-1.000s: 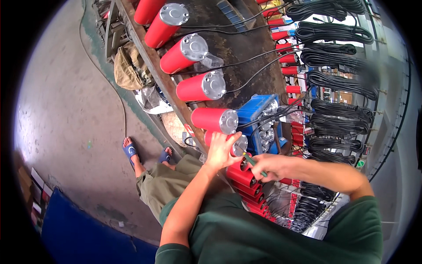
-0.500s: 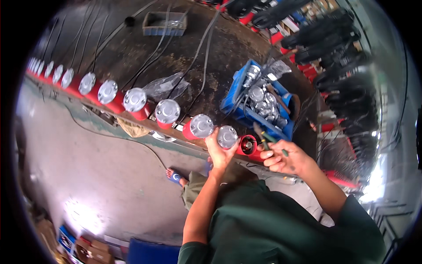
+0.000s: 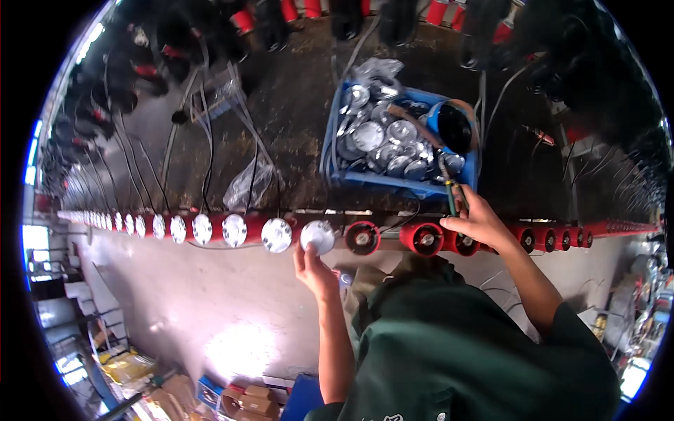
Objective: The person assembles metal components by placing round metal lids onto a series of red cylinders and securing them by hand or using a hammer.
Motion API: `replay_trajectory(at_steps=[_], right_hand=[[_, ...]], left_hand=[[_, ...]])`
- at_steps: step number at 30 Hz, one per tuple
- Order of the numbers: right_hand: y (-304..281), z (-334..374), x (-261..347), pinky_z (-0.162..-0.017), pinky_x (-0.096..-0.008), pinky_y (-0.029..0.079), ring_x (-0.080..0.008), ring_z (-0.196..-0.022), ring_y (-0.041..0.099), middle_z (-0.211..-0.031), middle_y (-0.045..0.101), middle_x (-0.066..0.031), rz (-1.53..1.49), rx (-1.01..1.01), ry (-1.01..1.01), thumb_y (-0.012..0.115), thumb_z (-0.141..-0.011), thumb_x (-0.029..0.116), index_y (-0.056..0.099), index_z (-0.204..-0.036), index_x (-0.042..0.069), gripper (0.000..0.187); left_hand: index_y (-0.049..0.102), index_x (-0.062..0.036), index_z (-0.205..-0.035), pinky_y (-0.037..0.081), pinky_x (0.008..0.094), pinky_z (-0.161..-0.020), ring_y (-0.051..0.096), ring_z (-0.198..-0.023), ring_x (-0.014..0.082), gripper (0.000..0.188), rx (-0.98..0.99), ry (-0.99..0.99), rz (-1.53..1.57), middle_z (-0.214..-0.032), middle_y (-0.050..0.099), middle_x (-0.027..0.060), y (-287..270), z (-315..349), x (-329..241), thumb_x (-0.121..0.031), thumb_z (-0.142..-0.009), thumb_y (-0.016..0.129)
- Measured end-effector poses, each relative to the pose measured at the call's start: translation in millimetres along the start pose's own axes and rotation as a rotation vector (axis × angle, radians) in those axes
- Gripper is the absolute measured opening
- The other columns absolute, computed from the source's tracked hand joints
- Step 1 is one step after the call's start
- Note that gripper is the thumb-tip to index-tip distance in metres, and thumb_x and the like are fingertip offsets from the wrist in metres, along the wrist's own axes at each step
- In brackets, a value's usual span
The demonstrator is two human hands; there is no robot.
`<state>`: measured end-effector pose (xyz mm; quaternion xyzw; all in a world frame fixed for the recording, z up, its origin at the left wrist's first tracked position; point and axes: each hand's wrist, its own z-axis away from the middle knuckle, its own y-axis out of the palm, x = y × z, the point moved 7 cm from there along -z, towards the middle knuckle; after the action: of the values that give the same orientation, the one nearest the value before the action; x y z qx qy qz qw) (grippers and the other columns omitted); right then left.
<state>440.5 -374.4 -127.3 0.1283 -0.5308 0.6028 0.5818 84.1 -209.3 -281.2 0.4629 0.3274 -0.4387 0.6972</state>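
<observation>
A long row of red cylindrical housings runs along the bench's near edge. To the left their ends carry round silver caps, among them one silver cap (image 3: 276, 235). My left hand (image 3: 319, 275) has its thumb and fingers on the lower edge of another silver end cap (image 3: 318, 236). To its right, a red housing (image 3: 363, 238) shows its open end with inner parts. In my right hand (image 3: 479, 219) are green-handled pliers (image 3: 451, 194), their jaws up at the blue crate's front edge. Below that hand, more open-ended red housings (image 3: 423, 239) continue rightward.
A blue crate (image 3: 390, 184) full of silver caps stands on the dark bench (image 3: 302, 105), with a blue-rimmed round container (image 3: 453, 128) inside it. Clear plastic film (image 3: 249, 186) and several cables lie leftward. A smaller tray (image 3: 214, 105) sits farther back.
The view has turned, so the row lies level and more open housings show at right. My left hand has shifted to the cap's lower edge. The pliers have moved up toward the crate.
</observation>
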Motion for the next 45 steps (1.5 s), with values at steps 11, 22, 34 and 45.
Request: replay_trajectory(at_steps=[11,22,34,45], right_hand=[[-29.4,-88.8,-11.8,-0.101,-0.0457,0.052,-0.0392,-0.118,0.059,-0.126,0.058,-0.0218,0.494,0.009,-0.613,0.088,-0.069,0.017,0.054,-0.139,-0.009,0.082],[-94.4,-108.8,-40.1,-0.079,-0.0454,0.061,-0.0394,-0.095,0.072,-0.116,0.068,-0.0163,0.259,-0.541,-0.627,0.065,-0.091,-0.004,0.062,-0.126,0.003,0.036],[-121.4,-194.3,-35.3,-0.067,-0.0455,0.064,-0.0332,-0.077,0.078,-0.105,0.076,-0.0119,0.937,-0.517,-0.494,0.061,-0.097,0.015,0.075,-0.097,0.008,0.015],[-123.5,-201.7,-33.8,-0.071,-0.0509,0.061,-0.0389,-0.082,0.074,-0.105,0.073,-0.0146,0.957,-0.333,-0.609,0.068,-0.096,0.019,0.065,-0.099,0.006,0.013]], left_hand=[[0.070,0.0018,-0.117,0.055,0.0417,-0.093,0.068,-0.108,0.0333,0.029,0.349,0.825,-1.077,-0.113,0.071,0.0173,225.8,54.0,-48.5,-0.007,-0.091,0.078],[0.084,-0.0073,-0.097,0.061,0.0404,-0.080,0.079,-0.088,0.0323,0.023,0.642,0.537,-1.402,-0.097,0.081,0.0156,296.2,-31.1,26.5,-0.018,-0.077,0.084],[0.075,0.0127,-0.111,0.063,0.0290,-0.061,0.073,-0.071,0.0175,0.034,0.422,0.046,-0.603,-0.089,0.076,0.0129,221.9,-49.4,-18.9,-0.013,-0.091,0.081],[0.070,0.0063,-0.123,0.064,0.0384,-0.081,0.075,-0.090,0.0210,0.036,0.555,-0.105,-0.350,-0.105,0.076,0.0140,194.1,-13.0,-30.7,-0.019,-0.099,0.075]])
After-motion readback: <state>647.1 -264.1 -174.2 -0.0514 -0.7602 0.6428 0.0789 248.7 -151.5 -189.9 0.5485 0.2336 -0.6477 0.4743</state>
